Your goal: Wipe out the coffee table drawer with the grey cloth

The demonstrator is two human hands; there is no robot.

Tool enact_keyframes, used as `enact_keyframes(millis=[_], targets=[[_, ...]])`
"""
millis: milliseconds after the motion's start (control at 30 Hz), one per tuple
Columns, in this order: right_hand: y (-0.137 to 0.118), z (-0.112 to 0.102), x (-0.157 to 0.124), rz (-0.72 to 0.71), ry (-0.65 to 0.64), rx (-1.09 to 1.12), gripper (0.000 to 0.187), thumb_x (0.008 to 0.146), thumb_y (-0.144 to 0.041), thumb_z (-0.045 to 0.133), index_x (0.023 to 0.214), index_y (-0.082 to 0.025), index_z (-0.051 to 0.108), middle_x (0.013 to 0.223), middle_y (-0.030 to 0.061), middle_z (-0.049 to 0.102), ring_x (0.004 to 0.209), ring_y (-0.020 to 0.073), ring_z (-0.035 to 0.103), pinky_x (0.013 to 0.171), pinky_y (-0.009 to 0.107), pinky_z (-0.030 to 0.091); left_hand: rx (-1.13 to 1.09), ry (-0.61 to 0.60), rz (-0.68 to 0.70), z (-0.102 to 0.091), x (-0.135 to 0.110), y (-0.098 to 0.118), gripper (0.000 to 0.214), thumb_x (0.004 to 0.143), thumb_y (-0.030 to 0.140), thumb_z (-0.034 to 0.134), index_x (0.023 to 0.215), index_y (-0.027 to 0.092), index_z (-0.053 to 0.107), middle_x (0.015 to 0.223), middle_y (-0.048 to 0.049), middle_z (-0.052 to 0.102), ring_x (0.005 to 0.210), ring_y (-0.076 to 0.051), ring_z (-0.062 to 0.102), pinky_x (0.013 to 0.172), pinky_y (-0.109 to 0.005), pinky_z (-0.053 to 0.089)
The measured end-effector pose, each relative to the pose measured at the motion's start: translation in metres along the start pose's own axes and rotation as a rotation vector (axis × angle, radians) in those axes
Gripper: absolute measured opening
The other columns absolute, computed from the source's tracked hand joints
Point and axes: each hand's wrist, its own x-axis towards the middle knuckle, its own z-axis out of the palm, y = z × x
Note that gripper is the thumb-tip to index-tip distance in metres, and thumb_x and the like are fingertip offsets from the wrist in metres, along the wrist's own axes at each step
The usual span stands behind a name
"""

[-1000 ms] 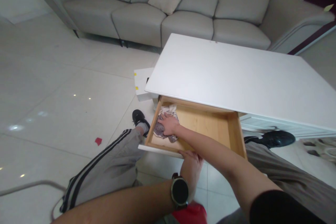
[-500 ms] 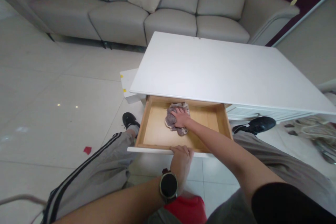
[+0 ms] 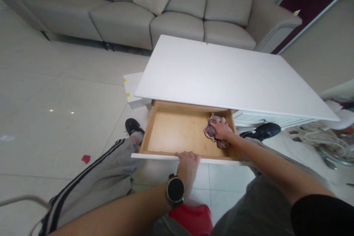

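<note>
A wooden drawer with a white front stands pulled out from the white table. My left hand is closed over the top edge of the drawer front, its fingers hooked inward. Inside, at the right end of the drawer, my right hand presses a crumpled brownish-purple cloth with pale edges against the bottom. Its fingers are partly bent into the cloth, and the cloth bunches out around them close to the right side wall.
A grey sofa stands behind the table. Beside the table's left end is a white box. A red object lies below the drawer, and a small red scrap on the floor. Coiled hose or cable lies at right.
My right hand has slid the cloth from the middle of the drawer to its right end. My left hand keeps its place on the drawer front. The view has shifted slightly.
</note>
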Motion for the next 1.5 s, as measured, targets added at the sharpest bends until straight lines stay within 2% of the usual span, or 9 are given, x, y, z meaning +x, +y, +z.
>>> enact_keyframes(millis=[167, 333, 500, 733, 900, 1033, 1167, 1433, 1500], targets=[[-0.006, 0.009, -0.027, -0.118, -0.055, -0.019, 0.08, 0.069, -0.03, 0.072, 0.144, -0.028, 0.047, 0.145, 0.0215, 0.037, 0.13, 0.0485, 0.036, 0.097, 0.061, 0.035, -0.014, -0.036, -0.008, 0.0, 0.002, 0.001, 0.033, 0.094, 0.007, 0.04, 0.119, 0.015, 0.06, 0.099, -0.0155, 0.07, 0.093, -0.03, 0.07, 0.081, -0.057, 0.055], [-0.002, 0.017, -0.046, -0.286, -0.112, -0.062, 0.094, 0.057, -0.036, 0.082, 0.144, -0.029, 0.047, 0.142, 0.0203, 0.04, 0.129, 0.0461, 0.039, 0.097, 0.059, 0.038, -0.001, -0.027, 0.008, -0.002, 0.0, -0.001, 0.033, 0.094, 0.006, 0.041, 0.12, 0.014, 0.059, 0.101, -0.0155, 0.07, 0.094, -0.029, 0.07, 0.083, -0.056, 0.055], [0.0, 0.017, -0.044, -0.406, -0.112, -0.126, 0.092, 0.059, -0.038, 0.086, 0.142, -0.027, 0.049, 0.139, 0.0204, 0.043, 0.125, 0.0433, 0.043, 0.097, 0.058, 0.038, 0.008, -0.024, 0.005, -0.001, -0.001, -0.001, 0.031, 0.094, 0.008, 0.042, 0.12, 0.013, 0.059, 0.1, -0.015, 0.07, 0.094, -0.029, 0.069, 0.083, -0.055, 0.055], [-0.003, 0.014, -0.04, -0.468, -0.082, -0.121, 0.088, 0.06, -0.034, 0.084, 0.141, -0.027, 0.05, 0.139, 0.0199, 0.044, 0.125, 0.0409, 0.042, 0.099, 0.057, 0.035, 0.022, -0.023, 0.01, 0.0, 0.0, 0.0, 0.034, 0.093, 0.006, 0.042, 0.122, 0.012, 0.059, 0.102, -0.017, 0.071, 0.094, -0.031, 0.07, 0.082, -0.056, 0.055], [-0.019, 0.006, -0.028, -0.489, -0.077, -0.068, 0.088, 0.058, -0.044, 0.085, 0.137, -0.026, 0.053, 0.136, 0.0194, 0.045, 0.125, 0.0411, 0.042, 0.1, 0.057, 0.033, 0.012, -0.031, -0.002, 0.0, 0.001, 0.003, 0.034, 0.093, 0.005, 0.042, 0.122, 0.012, 0.06, 0.103, -0.017, 0.071, 0.096, -0.031, 0.071, 0.083, -0.057, 0.054], [-0.05, -0.007, -0.013, -0.488, -0.047, -0.04, 0.091, 0.057, -0.051, 0.085, 0.139, -0.027, 0.052, 0.137, 0.0197, 0.045, 0.123, 0.0404, 0.042, 0.098, 0.057, 0.034, -0.059, -0.014, -0.029, 0.004, 0.002, 0.005, 0.032, 0.094, 0.006, 0.044, 0.12, 0.011, 0.062, 0.102, -0.018, 0.071, 0.097, -0.032, 0.07, 0.084, -0.059, 0.053], [-0.096, -0.023, 0.007, -0.51, -0.008, -0.009, 0.091, 0.057, -0.053, 0.085, 0.139, -0.029, 0.052, 0.138, 0.0196, 0.044, 0.122, 0.0398, 0.043, 0.098, 0.059, 0.034, -0.129, 0.039, -0.061, 0.009, 0.003, 0.008, 0.033, 0.095, 0.007, 0.044, 0.121, 0.012, 0.064, 0.101, -0.0177, 0.071, 0.096, -0.032, 0.07, 0.085, -0.061, 0.053], [-0.231, -0.067, 0.052, -0.523, 0.029, 0.091, 0.094, 0.06, -0.056, 0.084, 0.144, -0.032, 0.048, 0.146, 0.0182, 0.041, 0.128, 0.0416, 0.039, 0.101, 0.065, 0.033, -0.191, 0.009, -0.072, 0.018, 0.009, 0.013, 0.041, 0.091, 0.005, 0.045, 0.123, 0.014, 0.07, 0.111, -0.0202, 0.072, 0.106, -0.038, 0.068, 0.086, -0.06, 0.054], [-0.258, -0.074, 0.057, -0.532, 0.063, 0.115, 0.09, 0.064, -0.059, 0.081, 0.142, -0.032, 0.049, 0.147, 0.0176, 0.041, 0.129, 0.0412, 0.039, 0.102, 0.065, 0.032, -0.263, 0.07, -0.125, 0.023, 0.01, 0.015, 0.039, 0.088, 0.006, 0.049, 0.116, 0.014, 0.075, 0.11, -0.0195, 0.073, 0.106, -0.038, 0.067, 0.091, -0.062, 0.052]])
